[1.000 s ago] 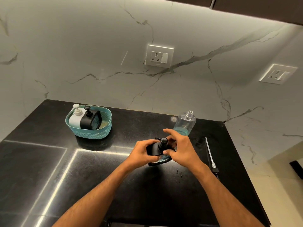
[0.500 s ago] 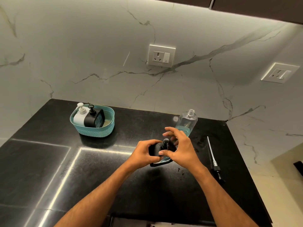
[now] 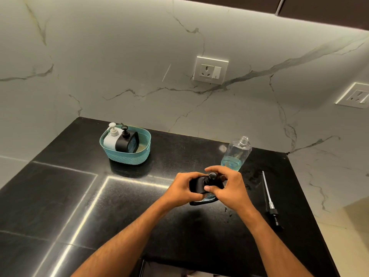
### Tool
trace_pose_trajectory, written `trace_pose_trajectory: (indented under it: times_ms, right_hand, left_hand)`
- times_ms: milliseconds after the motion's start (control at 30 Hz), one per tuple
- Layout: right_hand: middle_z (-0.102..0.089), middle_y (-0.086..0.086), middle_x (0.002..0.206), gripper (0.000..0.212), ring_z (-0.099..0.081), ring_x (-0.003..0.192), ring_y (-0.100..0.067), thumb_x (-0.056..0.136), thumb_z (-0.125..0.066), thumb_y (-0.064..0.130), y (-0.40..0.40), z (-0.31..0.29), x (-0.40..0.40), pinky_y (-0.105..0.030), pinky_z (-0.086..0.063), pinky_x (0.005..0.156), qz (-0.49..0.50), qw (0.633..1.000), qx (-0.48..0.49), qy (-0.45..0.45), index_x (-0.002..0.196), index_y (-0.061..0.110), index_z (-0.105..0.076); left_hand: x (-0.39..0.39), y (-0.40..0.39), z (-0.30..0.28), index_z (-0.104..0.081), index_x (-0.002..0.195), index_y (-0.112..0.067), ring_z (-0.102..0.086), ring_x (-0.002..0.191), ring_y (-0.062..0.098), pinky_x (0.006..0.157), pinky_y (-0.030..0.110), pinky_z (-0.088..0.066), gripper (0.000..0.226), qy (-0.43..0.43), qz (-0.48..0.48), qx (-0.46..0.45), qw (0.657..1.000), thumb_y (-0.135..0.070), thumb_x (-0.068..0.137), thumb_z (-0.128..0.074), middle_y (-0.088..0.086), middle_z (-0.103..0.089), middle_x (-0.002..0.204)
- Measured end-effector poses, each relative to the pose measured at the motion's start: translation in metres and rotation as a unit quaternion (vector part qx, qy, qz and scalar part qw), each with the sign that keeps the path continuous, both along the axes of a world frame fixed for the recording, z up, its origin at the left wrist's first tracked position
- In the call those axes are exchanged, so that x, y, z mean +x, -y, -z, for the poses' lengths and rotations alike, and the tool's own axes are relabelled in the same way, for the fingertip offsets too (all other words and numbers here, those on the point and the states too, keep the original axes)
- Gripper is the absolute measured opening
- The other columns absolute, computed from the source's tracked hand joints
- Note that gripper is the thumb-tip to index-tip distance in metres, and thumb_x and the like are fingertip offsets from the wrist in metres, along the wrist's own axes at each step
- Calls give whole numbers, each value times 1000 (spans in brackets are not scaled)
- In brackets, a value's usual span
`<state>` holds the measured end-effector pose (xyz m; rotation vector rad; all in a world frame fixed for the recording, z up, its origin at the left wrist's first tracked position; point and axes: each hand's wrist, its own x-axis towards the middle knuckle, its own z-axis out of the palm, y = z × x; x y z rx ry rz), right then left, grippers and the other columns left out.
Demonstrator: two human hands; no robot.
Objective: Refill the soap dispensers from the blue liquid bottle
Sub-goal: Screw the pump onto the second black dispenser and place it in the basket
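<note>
Black soap dispenser (image 3: 196, 186) stood on black countertop (image 3: 60, 196), mid-front. Left hand (image 3: 180, 188) curled round its body. Right hand (image 3: 229, 186) pinched pump head (image 3: 211, 176), thumb and fingers bent. Clear bottle (image 3: 236, 152), uncapped, blue liquid low inside, just behind. Loose pump tube (image 3: 268, 198) lay right. Teal basket (image 3: 127, 154) held white dispenser (image 3: 111, 138) and second black dispenser (image 3: 124, 141), back left.
</note>
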<state>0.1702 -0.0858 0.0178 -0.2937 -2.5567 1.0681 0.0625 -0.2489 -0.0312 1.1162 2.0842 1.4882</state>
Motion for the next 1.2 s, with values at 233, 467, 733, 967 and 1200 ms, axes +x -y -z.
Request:
trace_pose_trajectory:
  times_ms: [233, 467, 733, 967, 1200]
  right_hand:
    - [-64, 5, 74, 36, -63, 69, -9, 57, -100, 28, 19, 5, -13, -25, -53, 63, 115, 991, -5, -71, 80, 14, -76]
    - [-65, 5, 86, 36, -62, 78, -8, 64, -98, 24, 17, -3, -21, -24, -53, 71, 47, 998, -14, -33, 91, 16, -77]
    - [-65, 7, 78, 27, -61, 68, -10, 60, -96, 15, 20, 0, -30, -23, -50, 57, 74, 995, 21, -69, 78, 12, -77]
    - [-65, 9, 83, 24, -60, 78, -10, 65, -94, 14, 36, 5, -51, -20, -47, 66, 94, 991, 6, -93, 82, 14, -76]
    - [-55, 3, 133, 89, -52, 126, -16, 69, -93, 47, 51, 2, -79, -35, -50, 105, 65, 996, -51, 38, 143, 15, -56]
  left_hand:
    - [-1, 0, -3, -75, 123, -16, -73, 96, 11, 84, 31, -62, 51, -6, -45, 12, 999, -8, 73, -85, -3, -77, 105]
    - [-10, 7, -8, -77, 118, -18, -73, 94, 9, 82, 26, -60, 50, -11, -62, 16, 998, -11, 70, -86, -7, -78, 101]
    - [-16, 10, -11, -76, 121, -19, -72, 94, 6, 80, 16, -56, 51, -16, -67, 8, 998, -11, 71, -88, -9, -77, 102]
    - [-26, 17, -17, -77, 118, -18, -72, 92, 7, 82, 24, -60, 48, -36, -129, 7, 991, -11, 72, -88, -5, -78, 100]
    - [-37, 33, -22, -77, 117, -25, -72, 92, -3, 81, 17, -59, 52, -10, -236, 54, 970, -28, 66, -88, -19, -76, 95]
